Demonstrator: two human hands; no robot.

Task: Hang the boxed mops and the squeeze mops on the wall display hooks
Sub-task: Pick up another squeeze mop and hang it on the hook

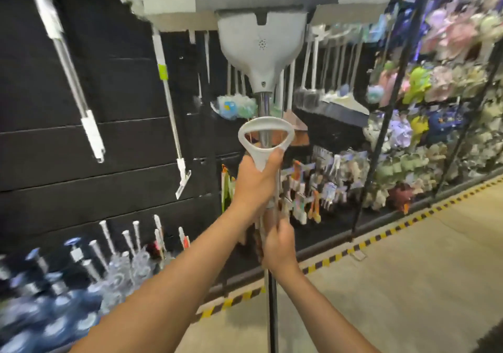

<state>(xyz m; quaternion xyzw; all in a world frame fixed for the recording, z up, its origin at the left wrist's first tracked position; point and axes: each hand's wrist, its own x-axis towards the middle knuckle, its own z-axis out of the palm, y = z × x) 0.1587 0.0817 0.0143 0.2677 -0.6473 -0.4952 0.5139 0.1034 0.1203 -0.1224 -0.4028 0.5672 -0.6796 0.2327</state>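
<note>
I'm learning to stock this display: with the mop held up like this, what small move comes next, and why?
Probably lift it a little higher toward the wall: both hands, left and right, grip the squeeze mop upright, head up, apparently not yet hooked.

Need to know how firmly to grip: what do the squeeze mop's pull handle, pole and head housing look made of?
Pull handle: pale moulded plastic, matte, rounded loop. Pole: likely metal, shiny chrome-like reflections above the left hand; darker below the right hand, material unclear. Head housing: light grey plastic, smooth, moulded funnel shape.
</note>
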